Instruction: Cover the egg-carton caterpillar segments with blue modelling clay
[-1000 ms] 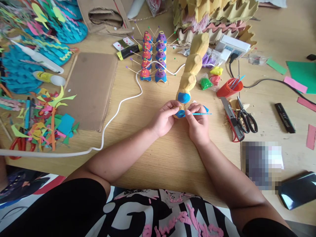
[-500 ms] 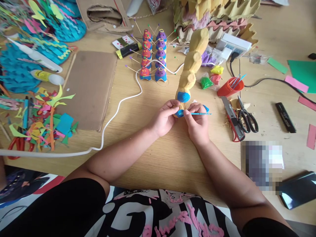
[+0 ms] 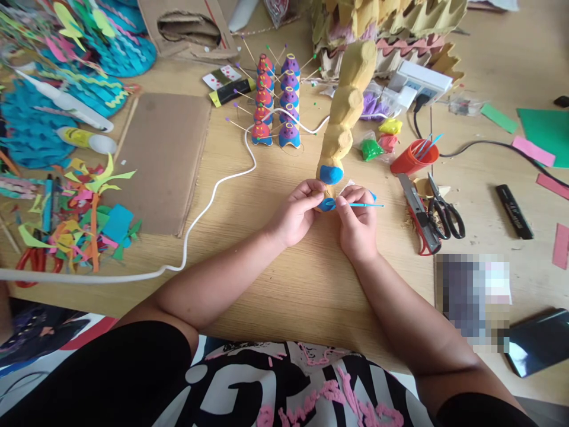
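Observation:
My left hand (image 3: 299, 212) grips the near end of a yellow egg-carton strip (image 3: 345, 112), a row of bumpy cups that stretches away from me. Blue clay (image 3: 331, 174) covers part of the nearer cups. Pinched in my right hand (image 3: 359, 222) is a thin blue modelling tool (image 3: 365, 205), its tip at the blue patch on the nearest cup. A further bit of blue clay shows behind the right fingers, mostly hidden. Beyond stand two finished-looking carton rows, one with red tops (image 3: 262, 98) and one with purple tops (image 3: 290, 98), with pins stuck in them.
A white cable (image 3: 213, 193) crosses the table on the left, near a cardboard sheet (image 3: 162, 160) and paper scraps (image 3: 84, 219). To the right are an orange cup (image 3: 406, 157), a utility knife (image 3: 422, 222), scissors (image 3: 444, 213) and a power strip (image 3: 420, 80). Egg cartons (image 3: 418, 29) are stacked behind.
The right hand and the tool have shifted slightly to the right. The strip's far end has risen a little in view; the left hand keeps its hold.

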### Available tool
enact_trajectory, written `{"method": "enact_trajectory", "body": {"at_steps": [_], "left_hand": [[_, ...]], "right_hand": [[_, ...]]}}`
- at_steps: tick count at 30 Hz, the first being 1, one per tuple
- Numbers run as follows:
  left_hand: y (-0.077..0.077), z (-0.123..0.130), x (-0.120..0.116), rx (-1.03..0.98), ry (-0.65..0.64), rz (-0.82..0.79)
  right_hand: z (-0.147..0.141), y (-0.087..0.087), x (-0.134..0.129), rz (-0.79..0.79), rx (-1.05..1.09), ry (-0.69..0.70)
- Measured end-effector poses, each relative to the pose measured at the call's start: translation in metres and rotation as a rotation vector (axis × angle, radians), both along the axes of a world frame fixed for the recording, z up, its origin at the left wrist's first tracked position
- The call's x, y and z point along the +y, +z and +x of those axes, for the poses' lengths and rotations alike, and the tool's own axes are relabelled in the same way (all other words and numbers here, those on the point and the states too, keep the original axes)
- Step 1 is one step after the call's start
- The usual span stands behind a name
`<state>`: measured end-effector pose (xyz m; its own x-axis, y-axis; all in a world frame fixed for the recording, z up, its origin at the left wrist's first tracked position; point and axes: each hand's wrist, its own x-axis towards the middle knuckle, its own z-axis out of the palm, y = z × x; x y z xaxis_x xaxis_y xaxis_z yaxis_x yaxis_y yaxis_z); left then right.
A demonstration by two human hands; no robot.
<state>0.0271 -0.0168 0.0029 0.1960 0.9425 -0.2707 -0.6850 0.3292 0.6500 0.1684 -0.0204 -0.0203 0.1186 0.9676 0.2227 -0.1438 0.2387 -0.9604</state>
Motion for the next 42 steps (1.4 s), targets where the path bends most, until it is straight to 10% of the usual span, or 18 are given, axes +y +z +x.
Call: {"method": "enact_trajectory", "body": {"at_steps": [42], "left_hand": [[-0.011, 0.001, 0.000, 0.005, -0.006, 0.145]], "right_hand": [[0.001, -0.002, -0.001, 0.067, -0.003, -0.028]]}}
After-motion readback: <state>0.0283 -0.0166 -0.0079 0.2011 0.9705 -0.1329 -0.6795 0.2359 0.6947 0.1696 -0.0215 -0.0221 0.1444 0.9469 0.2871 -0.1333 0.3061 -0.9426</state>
